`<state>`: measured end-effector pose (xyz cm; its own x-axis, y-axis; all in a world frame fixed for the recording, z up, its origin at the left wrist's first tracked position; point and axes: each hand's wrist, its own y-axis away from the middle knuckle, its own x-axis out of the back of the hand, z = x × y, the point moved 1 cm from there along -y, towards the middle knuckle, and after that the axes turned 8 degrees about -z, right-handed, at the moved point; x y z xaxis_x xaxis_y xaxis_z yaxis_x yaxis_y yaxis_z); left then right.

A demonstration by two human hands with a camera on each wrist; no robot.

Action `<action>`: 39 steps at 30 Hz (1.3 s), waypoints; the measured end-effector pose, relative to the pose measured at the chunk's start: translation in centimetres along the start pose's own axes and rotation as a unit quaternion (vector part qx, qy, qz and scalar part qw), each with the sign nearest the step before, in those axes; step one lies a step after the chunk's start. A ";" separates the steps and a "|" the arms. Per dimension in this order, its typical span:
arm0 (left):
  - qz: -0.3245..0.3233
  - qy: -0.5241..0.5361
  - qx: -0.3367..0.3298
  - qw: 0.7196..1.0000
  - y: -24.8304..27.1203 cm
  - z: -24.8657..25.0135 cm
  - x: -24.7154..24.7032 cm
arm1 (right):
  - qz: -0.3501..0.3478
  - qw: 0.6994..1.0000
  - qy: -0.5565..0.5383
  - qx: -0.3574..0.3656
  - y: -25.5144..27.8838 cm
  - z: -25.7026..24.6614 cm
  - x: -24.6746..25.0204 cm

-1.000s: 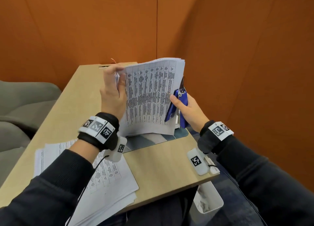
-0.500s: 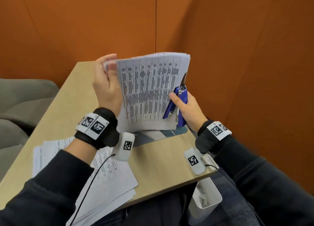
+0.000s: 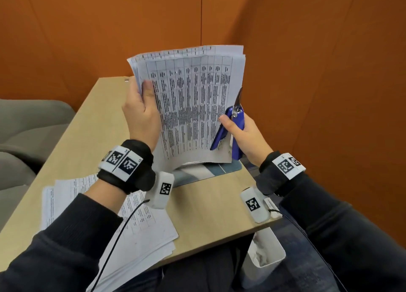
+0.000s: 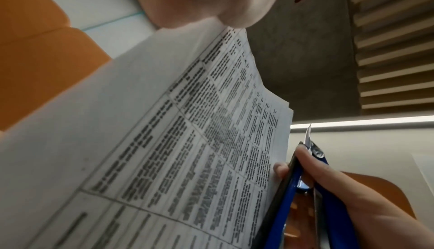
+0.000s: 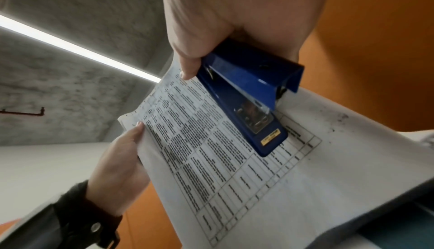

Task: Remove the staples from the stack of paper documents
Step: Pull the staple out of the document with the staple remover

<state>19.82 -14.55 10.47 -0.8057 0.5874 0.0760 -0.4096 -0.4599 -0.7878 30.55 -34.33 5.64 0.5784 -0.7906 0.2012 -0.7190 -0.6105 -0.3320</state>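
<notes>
A sheaf of printed table sheets [image 3: 191,107] stands upright above the desk. My left hand [image 3: 140,107] grips its left edge, thumb on the front page. My right hand [image 3: 241,133] holds a blue stapler [image 3: 228,131] against the sheaf's right edge, its metal remover tip pointing up. In the left wrist view the sheaf [image 4: 164,151] fills the frame and the stapler [image 4: 303,188] sits at its right edge. In the right wrist view the stapler [image 5: 249,100] lies over the sheaf [image 5: 234,169] and the left hand [image 5: 122,160] pinches the far edge. No staple is visible.
A pile of loose printed sheets [image 3: 136,232] lies at the near left of the wooden desk [image 3: 208,204]. A blue-grey folder [image 3: 211,173] lies under the held sheaf. A white bin [image 3: 263,256] stands below the desk's right edge. Orange walls close in behind and right.
Both hands have lifted the sheaf higher and set it more upright. The left hand's grip has slid down from the top left corner to the left edge. The stapler stayed in the right hand.
</notes>
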 end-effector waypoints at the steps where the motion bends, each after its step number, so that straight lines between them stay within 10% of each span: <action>1: -0.004 0.009 0.005 1.000 0.2 -0.1 0.1 | -0.004 1.000 0.003 -0.003 0.0 0.1 0.2; 13: -0.099 -0.044 -0.110 0.988 0.7 -0.2 0.2 | -0.004 0.999 -0.032 -0.011 0.3 -0.5 0.9; 19: -0.085 0.013 -0.058 0.995 1.1 0.1 -0.2 | -0.045 0.998 -0.037 -0.011 0.7 -0.6 1.1; 25: -0.178 0.087 0.145 0.969 -0.2 -1.8 0.2 | -0.042 0.998 -0.051 0.003 0.7 -1.2 1.4; 39: -0.240 0.119 0.231 0.936 1.3 -2.6 0.4 | -0.042 0.998 0.037 -0.035 0.7 -0.6 1.0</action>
<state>20.08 -13.23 7.91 -0.3868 0.9059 0.1724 -0.8849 -0.3119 -0.3459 30.39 -35.64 6.15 0.6094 -0.7367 0.2930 -0.6965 -0.6740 -0.2462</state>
